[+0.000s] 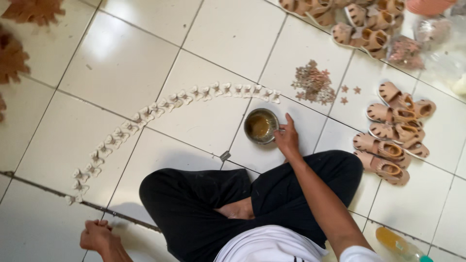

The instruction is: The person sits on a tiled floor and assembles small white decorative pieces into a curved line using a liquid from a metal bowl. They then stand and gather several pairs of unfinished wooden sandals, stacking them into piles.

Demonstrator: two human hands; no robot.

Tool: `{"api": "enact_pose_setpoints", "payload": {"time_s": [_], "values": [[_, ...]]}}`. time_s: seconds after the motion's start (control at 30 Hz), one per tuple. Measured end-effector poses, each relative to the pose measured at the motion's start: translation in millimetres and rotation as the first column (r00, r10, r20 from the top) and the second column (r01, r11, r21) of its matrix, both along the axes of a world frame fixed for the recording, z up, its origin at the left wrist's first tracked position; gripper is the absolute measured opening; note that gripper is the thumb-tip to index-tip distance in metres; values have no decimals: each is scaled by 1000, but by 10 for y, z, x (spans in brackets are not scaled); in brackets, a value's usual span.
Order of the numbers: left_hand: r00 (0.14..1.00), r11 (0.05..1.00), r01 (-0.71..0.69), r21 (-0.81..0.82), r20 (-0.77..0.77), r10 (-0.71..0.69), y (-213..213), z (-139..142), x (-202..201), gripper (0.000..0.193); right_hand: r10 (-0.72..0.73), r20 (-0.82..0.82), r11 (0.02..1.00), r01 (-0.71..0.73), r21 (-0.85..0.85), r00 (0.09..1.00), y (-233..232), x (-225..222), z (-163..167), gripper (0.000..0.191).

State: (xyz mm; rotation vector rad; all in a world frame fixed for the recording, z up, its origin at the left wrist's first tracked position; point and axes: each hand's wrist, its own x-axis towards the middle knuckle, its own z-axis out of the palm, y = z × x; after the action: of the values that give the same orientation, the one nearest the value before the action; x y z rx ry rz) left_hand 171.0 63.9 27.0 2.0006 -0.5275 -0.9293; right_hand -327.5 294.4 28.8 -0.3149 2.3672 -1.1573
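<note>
— On the tiled floor [204, 29], far left, what do you see first?

— Brown leaf-shaped cutouts [12, 58] at the edge. Lower down, the left hand [98, 235] rests on the tile near the dark grout line, fingers curled in on themselves, holding nothing I can make out.

— And above it?

— A long arc of small pale bow-shaped pieces [160, 106], laid one beside the next, curving from beside the left hand up and across toward the middle.

— What sits in the middle?

— A small round metal bowl [261, 125], just below the arc's right end. It is shiny at the rim, dull and stained inside, with a brownish-yellow liquid pooled in it. The right hand [287, 137] touches its right rim, fingers spread loosely against the side, thumb near the edge. Whether it truly grips is hard to tell.

— Further right?

— A heap of small brown star-shaped cutouts [313, 82], then rows of tan child-size sandals [395, 131] beside the person's black-trousered knee, more sandals [359, 22] at the top, and a bottle of yellow liquid [398, 245] at the bottom corner.
</note>
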Motion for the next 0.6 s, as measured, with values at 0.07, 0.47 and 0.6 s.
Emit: {"api": "enact_pose_setpoints", "payload": {"time_s": [0.07, 0.47, 0.6], "values": [[988, 991, 131, -27, 81, -129, 126, -1, -39, 23, 29, -145, 1000, -26, 16, 989, -31, -8, 30, 83], [877, 834, 401, -378, -105, -469, -317, 523, -315, 29, 142, -427, 982, -183, -57, 893, -263, -129, 334, 76], [706, 590, 634, -500, 62, -706, -666, 1235, -725, 14, 413, -503, 858, -510, -64, 759, -386, -202, 976, 75]]}}
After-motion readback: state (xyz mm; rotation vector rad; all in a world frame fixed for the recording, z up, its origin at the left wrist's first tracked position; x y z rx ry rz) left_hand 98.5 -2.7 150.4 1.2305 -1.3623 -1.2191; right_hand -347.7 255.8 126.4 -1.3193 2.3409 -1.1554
